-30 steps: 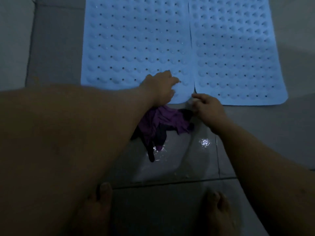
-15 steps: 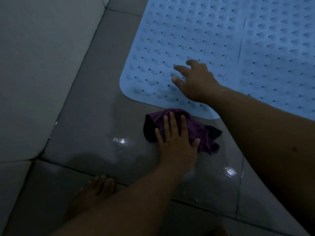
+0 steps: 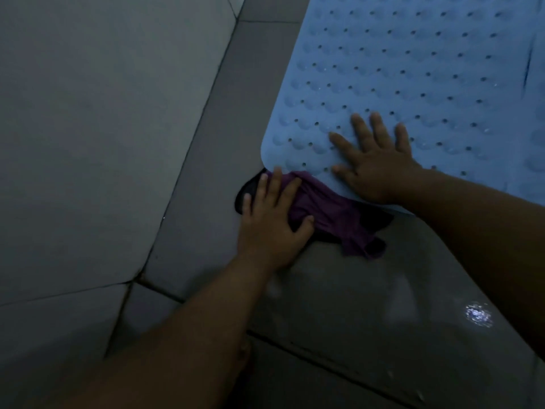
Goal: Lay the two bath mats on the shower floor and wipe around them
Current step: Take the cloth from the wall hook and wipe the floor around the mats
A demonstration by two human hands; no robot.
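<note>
A: Where are the mats lying?

B: A light blue rubber bath mat with rows of bumps and small holes (image 3: 398, 69) is lying flat on the grey tiled shower floor (image 3: 206, 187), filling the far right of the scene. A second light blue mat (image 3: 538, 93) is showing only as a strip at the right edge, just beside the first, with a dark seam between them.

A: What is the right hand doing?

B: The person's right hand (image 3: 374, 163) is pressing palm down on the near left corner of the first mat, fingers straight and spread, gripping nothing.

A: And the left hand?

B: The left hand (image 3: 271, 222) is resting on a crumpled purple and black cloth (image 3: 333, 216), fingers extended over it and the thumb lying on the fabric. The cloth is sitting on the floor, touching the mat's near edge by the rounded corner.

A: Anything else?

B: A pale grey tiled wall (image 3: 103, 128) is rising on the left. The floor near the right is looking wet, with a bright glint of light (image 3: 477, 315) on it.
</note>
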